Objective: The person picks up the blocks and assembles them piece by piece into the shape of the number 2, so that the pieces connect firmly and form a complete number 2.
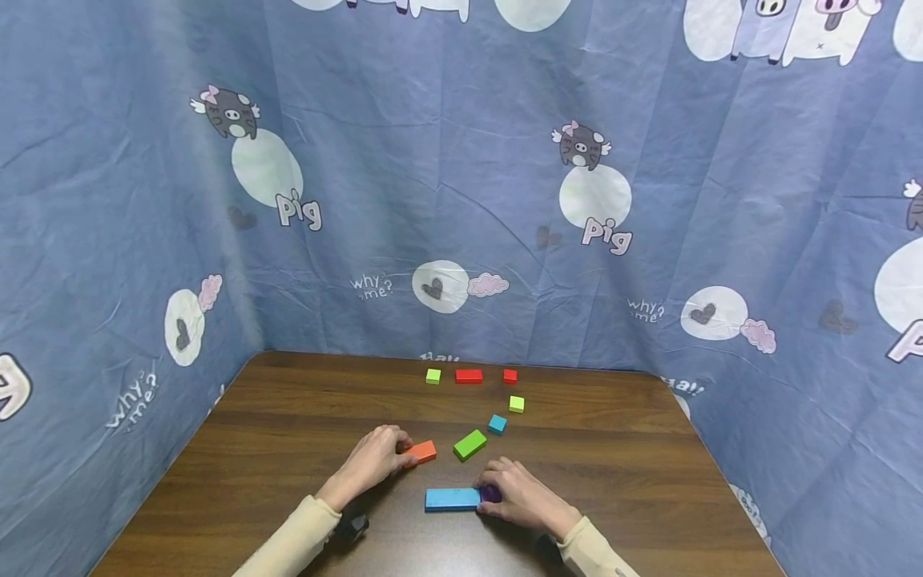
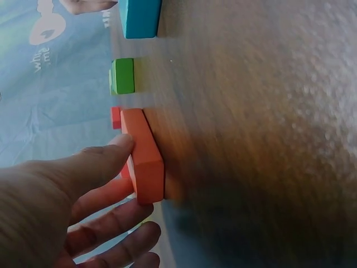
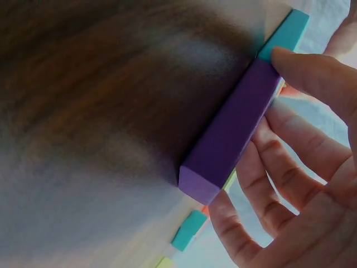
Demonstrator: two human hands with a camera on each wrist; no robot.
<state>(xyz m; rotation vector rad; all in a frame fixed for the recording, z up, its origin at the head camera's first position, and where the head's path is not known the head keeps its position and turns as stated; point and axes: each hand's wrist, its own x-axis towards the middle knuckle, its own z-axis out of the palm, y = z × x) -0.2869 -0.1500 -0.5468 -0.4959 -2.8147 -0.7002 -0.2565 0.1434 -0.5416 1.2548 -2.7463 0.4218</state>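
Observation:
My left hand [image 1: 376,457] pinches an orange block [image 1: 422,451] lying on the table. In the left wrist view, the thumb lies on the orange block [image 2: 146,162] and the fingers are at its far side and end. Nearer the front, my right hand [image 1: 521,490] grips a purple block [image 1: 490,494], mostly covered by the fingers in the head view. The purple block [image 3: 230,131] appears long in the right wrist view, its far end against a blue block [image 1: 452,499]. There the thumb sits near the joint of the two.
Beyond the hands lies a green block [image 1: 470,445], with a small blue block [image 1: 497,424] and a yellow-green one [image 1: 517,404] farther back. Along the rear are another yellow-green block [image 1: 433,376], a red bar [image 1: 469,376] and a small red block [image 1: 509,376]. A patterned blue curtain [image 1: 490,320] hangs behind the wooden table [image 1: 288,417].

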